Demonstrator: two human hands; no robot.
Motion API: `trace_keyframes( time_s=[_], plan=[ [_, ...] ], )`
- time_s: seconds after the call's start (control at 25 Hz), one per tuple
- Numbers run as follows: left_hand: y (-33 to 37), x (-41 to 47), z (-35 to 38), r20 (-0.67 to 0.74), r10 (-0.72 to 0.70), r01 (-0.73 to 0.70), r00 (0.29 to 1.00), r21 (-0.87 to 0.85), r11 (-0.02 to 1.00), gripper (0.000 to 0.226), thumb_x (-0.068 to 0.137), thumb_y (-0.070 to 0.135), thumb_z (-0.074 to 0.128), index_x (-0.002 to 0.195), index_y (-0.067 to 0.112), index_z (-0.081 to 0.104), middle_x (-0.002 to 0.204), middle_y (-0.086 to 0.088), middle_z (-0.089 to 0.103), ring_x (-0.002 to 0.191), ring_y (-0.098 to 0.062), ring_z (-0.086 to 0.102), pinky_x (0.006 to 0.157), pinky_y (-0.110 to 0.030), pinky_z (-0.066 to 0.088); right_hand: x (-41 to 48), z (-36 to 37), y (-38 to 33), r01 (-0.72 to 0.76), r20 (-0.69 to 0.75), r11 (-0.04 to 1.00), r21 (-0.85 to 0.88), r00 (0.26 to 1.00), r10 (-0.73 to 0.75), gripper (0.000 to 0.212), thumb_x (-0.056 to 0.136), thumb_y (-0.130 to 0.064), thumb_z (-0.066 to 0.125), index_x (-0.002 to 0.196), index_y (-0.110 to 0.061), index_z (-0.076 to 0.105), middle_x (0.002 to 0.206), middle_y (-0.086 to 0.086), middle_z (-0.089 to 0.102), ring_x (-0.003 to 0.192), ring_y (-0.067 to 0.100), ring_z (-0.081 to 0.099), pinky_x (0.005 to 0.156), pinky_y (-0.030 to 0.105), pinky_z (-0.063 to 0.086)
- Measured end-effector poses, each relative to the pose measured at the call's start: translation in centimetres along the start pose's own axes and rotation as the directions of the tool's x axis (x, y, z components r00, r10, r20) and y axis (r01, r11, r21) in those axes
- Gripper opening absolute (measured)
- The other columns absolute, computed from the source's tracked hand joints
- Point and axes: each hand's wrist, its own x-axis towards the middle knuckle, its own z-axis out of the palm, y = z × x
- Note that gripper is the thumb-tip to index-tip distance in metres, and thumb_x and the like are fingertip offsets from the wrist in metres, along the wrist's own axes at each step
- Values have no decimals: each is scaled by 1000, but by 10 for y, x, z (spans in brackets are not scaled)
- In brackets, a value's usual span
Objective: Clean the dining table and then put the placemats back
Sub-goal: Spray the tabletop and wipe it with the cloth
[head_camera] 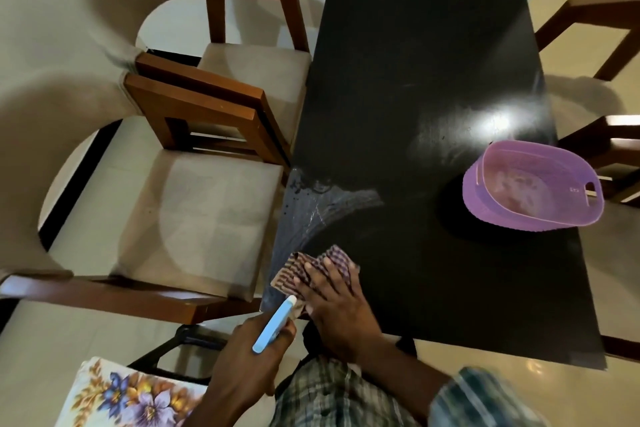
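The black dining table point(433, 80) fills the middle of the head view. My right hand point(334, 302) presses flat on a checked maroon cloth point(301, 269) at the table's near left corner. A wet streaked patch point(318, 208) fans out on the tabletop just beyond the cloth. My left hand point(252, 354) grips a small light-blue spray bottle point(273, 324), its white tip pointing at the cloth. No placemats are in view.
A purple plastic basket point(533, 185) stands near the table's right edge. Two wooden chairs with beige cushions point(194, 215) stand along the left side, more chairs point(602, 24) on the right. A floral cushion point(131, 395) lies at the bottom left.
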Motion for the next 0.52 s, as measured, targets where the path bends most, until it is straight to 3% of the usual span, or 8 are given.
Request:
trace_keyframes(
  time_s=[0.08,0.16,0.24,0.32,0.4,0.48,0.52],
  plan=[
    [1,-2,-5,-23,18,-19,1000,-42,999,16,96,46,66,92,31,69,76,-11,73,65,-25,70,69,-40,56,39,-24,51,103,42,991,-82,994,-100,65,105,-42,36,163,-44,6,175,-7,-4,160,27,-13,122,67,-9],
    [-2,-3,-11,-58,12,-17,998,-73,997,10,96,45,66,96,35,68,81,-6,74,73,-23,72,70,-35,58,81,-49,113,-146,-20,987,-66,989,145,63,106,-42,33,163,-43,6,175,-6,-4,160,26,-13,123,65,-8],
    [-6,-5,-16,-72,-32,23,997,-121,992,15,96,45,65,106,34,67,90,1,72,79,-19,72,69,-26,56,118,-77,152,-468,-8,877,113,882,472,61,106,-44,30,163,-43,8,175,-6,-4,160,27,-9,124,67,-3],
    [-13,-4,-21,-78,-36,21,996,-186,982,21,95,44,67,107,27,70,77,-7,71,63,-19,69,62,-29,55,137,-88,149,-567,18,793,222,816,578,61,106,-46,28,163,-45,7,175,-5,-4,160,30,-8,122,69,-2],
    [-15,-6,-25,-89,-12,-8,996,-226,974,21,95,43,68,97,22,74,64,-16,68,47,-19,62,57,-37,56,132,-77,113,-468,10,877,108,883,470,66,104,-44,34,164,-40,8,175,1,-6,160,34,-7,121,72,3],
    [-19,-6,-26,-91,-7,-15,996,-229,973,26,93,51,68,95,25,74,66,-13,71,46,-19,63,62,-40,57,93,-47,52,-179,49,981,-76,982,183,75,100,-42,44,165,-32,8,174,8,-9,159,39,-9,120,74,4],
    [-19,-4,-26,-82,-18,-2,997,-236,972,32,89,58,66,98,27,73,70,-10,73,50,-19,66,65,-42,58,66,-32,20,-8,118,997,-74,993,17,78,99,-41,48,165,-32,7,174,8,-9,159,39,-11,119,75,1]
  ],
)
